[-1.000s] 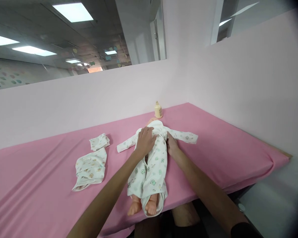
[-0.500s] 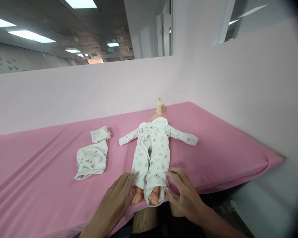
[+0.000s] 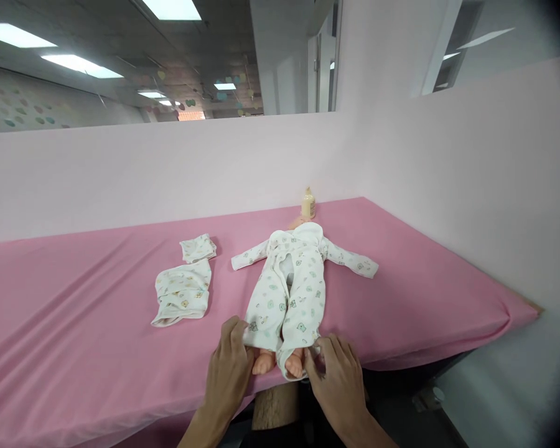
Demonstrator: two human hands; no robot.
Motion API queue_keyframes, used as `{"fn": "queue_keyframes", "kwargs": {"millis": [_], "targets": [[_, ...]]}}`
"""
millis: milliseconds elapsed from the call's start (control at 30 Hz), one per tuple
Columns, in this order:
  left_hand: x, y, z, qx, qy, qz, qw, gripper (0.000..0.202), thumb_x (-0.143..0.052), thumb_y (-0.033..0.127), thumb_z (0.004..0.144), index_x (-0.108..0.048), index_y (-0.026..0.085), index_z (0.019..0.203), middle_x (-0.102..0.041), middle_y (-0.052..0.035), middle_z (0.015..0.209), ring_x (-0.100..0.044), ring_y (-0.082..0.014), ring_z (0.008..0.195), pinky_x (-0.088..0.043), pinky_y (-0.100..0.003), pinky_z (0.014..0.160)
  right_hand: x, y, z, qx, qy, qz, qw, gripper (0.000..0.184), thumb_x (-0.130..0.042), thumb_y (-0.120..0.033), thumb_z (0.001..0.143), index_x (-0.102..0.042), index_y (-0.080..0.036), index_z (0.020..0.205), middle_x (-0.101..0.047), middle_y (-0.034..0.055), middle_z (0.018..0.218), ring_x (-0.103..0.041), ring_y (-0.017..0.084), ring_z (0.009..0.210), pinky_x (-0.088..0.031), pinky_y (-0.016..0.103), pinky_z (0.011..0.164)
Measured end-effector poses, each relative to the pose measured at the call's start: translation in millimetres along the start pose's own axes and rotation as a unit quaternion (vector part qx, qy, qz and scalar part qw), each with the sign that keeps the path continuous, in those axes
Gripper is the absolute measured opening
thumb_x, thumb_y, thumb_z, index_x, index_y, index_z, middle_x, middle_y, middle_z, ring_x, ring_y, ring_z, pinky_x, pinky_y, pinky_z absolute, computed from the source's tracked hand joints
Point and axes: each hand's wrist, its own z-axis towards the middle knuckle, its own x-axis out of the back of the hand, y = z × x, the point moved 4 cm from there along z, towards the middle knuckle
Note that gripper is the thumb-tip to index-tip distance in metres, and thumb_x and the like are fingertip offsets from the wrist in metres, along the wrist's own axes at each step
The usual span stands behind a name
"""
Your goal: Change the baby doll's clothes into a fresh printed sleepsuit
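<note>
A baby doll lies on its back, dressed in a white patterned long-sleeved top [image 3: 350, 259] and matching trousers [image 3: 303, 298]. Its bare feet [image 3: 264, 362] poke out at the table's near edge. My left hand [image 3: 230, 361] pinches the hem of the trouser leg on the left and holds it out sideways. My right hand [image 3: 336, 373] has thumb and fingers closed on the cuff of the other leg, beside the foot there. An open slit shows at the crotch of the trousers. The doll's head [image 3: 299, 221] is mostly hidden behind the top's collar.
Folded patterned cloths lie on the left, a small one [image 3: 198, 248] behind a larger one [image 3: 183, 292]. A cream pump bottle [image 3: 308, 204] stands by the doll's head. The pink-covered table [image 3: 98, 311] meets walls at the back and right. My leg [image 3: 275, 407] is below its front edge.
My left hand has taken hold of the left hem and drawn it outward. My right hand has shifted down onto the other cuff. The view has swung slightly left.
</note>
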Motion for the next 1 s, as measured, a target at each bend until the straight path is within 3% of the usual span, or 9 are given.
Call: {"fn": "queue_keyframes", "kwargs": {"millis": [167,333,467,633,733,900,1000], "targets": [[21.3,-5,-10,-0.051,0.104,-0.085,0.990,0.022,-0.047,0.011,0.089,-0.047,0.013,0.111,-0.059,-0.0148,0.110,-0.063,-0.0202,0.097,-0.052,-0.024,0.065,-2,-2,0,0.028,-0.011,-0.039,0.999,0.014,-0.058,-0.012,0.080,-0.051,-0.023,0.075,-0.056,0.0023,0.068,-0.053,0.024,0.071,-0.037,0.039,0.071],[28.5,-5,-23,-0.074,0.145,-0.081,0.983,0.022,-0.055,0.006,0.085,-0.052,0.014,0.106,-0.064,-0.0118,0.105,-0.064,-0.0189,0.095,-0.049,-0.026,0.071,16,1,-8,0.066,0.041,0.032,0.996,0.015,-0.053,-0.007,0.084,-0.054,-0.021,0.083,-0.056,0.0017,0.069,-0.052,0.020,0.070,-0.040,0.038,0.073],[22.3,-7,-23,-0.074,0.117,-0.053,0.989,0.027,-0.060,0.015,0.087,-0.052,0.017,0.113,-0.064,-0.0109,0.105,-0.064,-0.0193,0.093,-0.047,-0.026,0.069,28,11,-20,0.087,0.085,0.107,0.987,0.014,-0.054,-0.006,0.085,-0.055,-0.019,0.090,-0.060,0.0036,0.078,-0.054,0.019,0.072,-0.042,0.036,0.070],[24.2,-8,-15,-0.153,0.079,-0.080,0.982,0.038,-0.054,0.001,0.084,-0.054,0.024,0.114,-0.060,-0.0078,0.098,-0.063,-0.0157,0.084,-0.047,-0.024,0.069,24,10,-27,0.091,0.080,0.100,0.988,0.030,-0.065,-0.018,0.084,-0.054,-0.018,0.112,-0.063,0.0105,0.097,-0.060,0.024,0.089,-0.049,0.041,0.077],[29.7,-9,-14,-0.158,0.086,-0.112,0.977,0.033,-0.054,0.002,0.084,-0.056,0.022,0.110,-0.060,-0.0075,0.095,-0.062,-0.0156,0.082,-0.048,-0.024,0.070,22,1,-21,0.096,0.068,0.081,0.990,0.022,-0.064,-0.016,0.085,-0.057,-0.020,0.105,-0.063,0.0087,0.094,-0.060,0.023,0.085,-0.049,0.040,0.075],[29.5,-14,-20,-0.093,0.052,-0.178,0.978,0.024,-0.047,0.005,0.089,-0.056,0.019,0.106,-0.059,-0.0081,0.098,-0.060,-0.0135,0.080,-0.049,-0.024,0.071,31,-3,-13,0.112,0.097,0.133,0.980,0.017,-0.058,-0.005,0.085,-0.055,-0.019,0.095,-0.061,0.0060,0.084,-0.057,0.019,0.075,-0.047,0.036,0.069],[29.7,-12,-21,-0.053,0.034,-0.178,0.982,0.021,-0.049,0.016,0.092,-0.057,0.020,0.111,-0.059,-0.0096,0.104,-0.063,-0.0165,0.089,-0.051,-0.025,0.070,33,0,-12,0.101,0.098,0.153,0.978,0.016,-0.057,-0.007,0.086,-0.054,-0.019,0.095,-0.060,0.0059,0.084,-0.057,0.019,0.075,-0.047,0.035,0.068]]}}
